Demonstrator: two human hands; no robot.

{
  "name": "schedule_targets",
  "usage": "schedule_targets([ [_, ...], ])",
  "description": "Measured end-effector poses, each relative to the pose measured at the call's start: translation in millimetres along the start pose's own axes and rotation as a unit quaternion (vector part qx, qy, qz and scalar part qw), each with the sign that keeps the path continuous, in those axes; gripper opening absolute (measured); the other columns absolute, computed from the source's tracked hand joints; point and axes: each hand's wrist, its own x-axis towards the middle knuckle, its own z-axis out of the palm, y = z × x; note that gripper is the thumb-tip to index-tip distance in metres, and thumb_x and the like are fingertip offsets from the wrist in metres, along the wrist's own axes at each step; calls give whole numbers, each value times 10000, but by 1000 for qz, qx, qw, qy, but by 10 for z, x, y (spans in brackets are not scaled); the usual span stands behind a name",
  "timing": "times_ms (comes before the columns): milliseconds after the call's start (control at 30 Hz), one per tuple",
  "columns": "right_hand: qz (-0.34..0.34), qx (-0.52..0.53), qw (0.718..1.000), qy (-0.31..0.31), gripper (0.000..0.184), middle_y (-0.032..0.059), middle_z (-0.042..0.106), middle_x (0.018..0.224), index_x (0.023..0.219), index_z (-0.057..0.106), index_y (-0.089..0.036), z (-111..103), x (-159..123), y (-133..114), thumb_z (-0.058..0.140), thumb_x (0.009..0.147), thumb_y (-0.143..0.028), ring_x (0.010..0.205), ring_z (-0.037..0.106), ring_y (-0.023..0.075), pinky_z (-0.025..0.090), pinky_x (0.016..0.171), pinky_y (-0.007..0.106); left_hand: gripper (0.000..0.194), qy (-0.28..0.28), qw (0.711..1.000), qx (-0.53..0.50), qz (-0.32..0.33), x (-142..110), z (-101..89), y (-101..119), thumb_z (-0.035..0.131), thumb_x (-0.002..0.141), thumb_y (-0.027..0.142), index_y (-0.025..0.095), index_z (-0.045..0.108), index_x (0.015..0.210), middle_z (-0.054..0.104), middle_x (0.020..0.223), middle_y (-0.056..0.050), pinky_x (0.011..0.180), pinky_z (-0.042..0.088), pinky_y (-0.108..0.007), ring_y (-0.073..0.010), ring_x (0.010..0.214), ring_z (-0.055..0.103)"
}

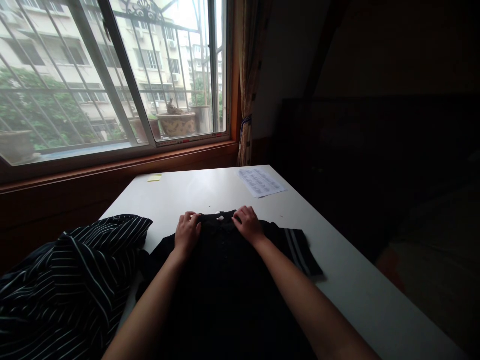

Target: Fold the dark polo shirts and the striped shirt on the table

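Note:
A black shirt [225, 280] lies spread on the white table [187, 192], its collar end pointing away from me. A small pale label shows at the neckline. The right sleeve, with two grey stripes, sticks out flat to the side. My left hand [187, 231] has its fingers curled on the left end of the collar. At the collar's right end, my right hand [248, 223] pinches the cloth with bent fingers. The lower part of the shirt is dark and runs out of view between my forearms.
A heap of black-and-white striped cloth [75, 275] covers the table's left side. Printed paper sheets [260, 183] lie near the far right corner, a yellow sticky note [154, 178] near the far left one. Beyond are a barred window [165, 75] and a tied curtain [246, 100].

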Motion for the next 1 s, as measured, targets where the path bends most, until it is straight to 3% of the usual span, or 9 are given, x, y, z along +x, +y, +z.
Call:
schedule_targets([
  [67, -62, 43, 995, -63, 107, 75, 634, 973, 938, 702, -251, -41, -41, -43, 611, 932, -306, 984, 561, 250, 485, 932, 406, 304, -36, 996, 11, 75, -110, -28, 68, 522, 958, 264, 279, 620, 1245, 579, 1320, -78, 1053, 450, -431, -275, 1226, 523],
  [167, -103, 77, 985, -118, 119, 56, 649, 984, 970, 729, -259, -81, -88, -48, 628, 913, -286, 983, 592, 224, 503, 928, 380, 439, -105, 980, 44, 165, -306, -12, 121, 483, 997, 373, 258, 511, 1419, 496, 1496, -96, 1152, 352, -481, -292, 1391, 427],
  [300, -118, 86, 980, -134, 241, 71, 660, 1101, 1111, 734, -250, -150, -167, -33, 619, 901, -233, 1068, 598, 222, 488, 997, 384, 589, -168, 971, 72, 151, -470, 35, 100, 449, 999, 511, 277, 377, 1534, 337, 1623, -79, 1200, 245, -550, -313, 1503, 269],
  [467, -115, 94, 979, -140, 293, 78, 670, 1220, 1210, 705, -249, -393, -418, 55, 545, 968, -291, 1164, 586, 227, 469, 1050, 402, 627, -200, 967, 104, 123, -478, 4, 112, 402, 1006, 547, 257, 341, 1559, 245, 1647, -65, 1222, 205, -522, -281, 1528, 196],
  [633, -17, 9, 996, -82, 289, 71, 696, 1134, 1122, 726, -261, -894, -847, 608, 477, 985, -316, 1094, 605, 243, 481, 1011, 436, 648, -215, 960, 141, 108, -488, -44, 173, 346, 1016, 561, 234, 305, 1574, 188, 1656, -44, 1239, 168, -486, -248, 1538, 147],
  [767, 87, -106, 988, -74, 362, 88, 647, 1251, 1242, 671, -274, -1248, -1200, 1099, 507, 950, -413, 1157, 562, 285, 453, 1018, 464, 639, -212, 961, 141, 103, -502, -68, 196, 349, 1015, 556, 249, 306, 1573, 196, 1654, -43, 1236, 168, -492, -251, 1535, 160],
  [900, 191, -154, 969, -40, 437, 113, 651, 1221, 1265, 646, -259, -1444, -1406, 1300, 551, 902, -485, 1127, 575, 303, 444, 993, 454, 617, -204, 964, 143, 88, -535, -89, 200, 366, 1015, 540, 242, 346, 1555, 228, 1648, -61, 1225, 191, -513, -261, 1528, 196],
  [1000, 306, -115, 944, -37, 484, 116, 689, 1059, 1191, 657, -204, -1513, -1450, 1345, 622, 834, -530, 997, 636, 284, 482, 906, 406, 580, -189, 967, 144, 89, -580, -112, 187, 401, 1015, 501, 238, 392, 1532, 275, 1636, -81, 1211, 221, -540, -279, 1514, 246],
])
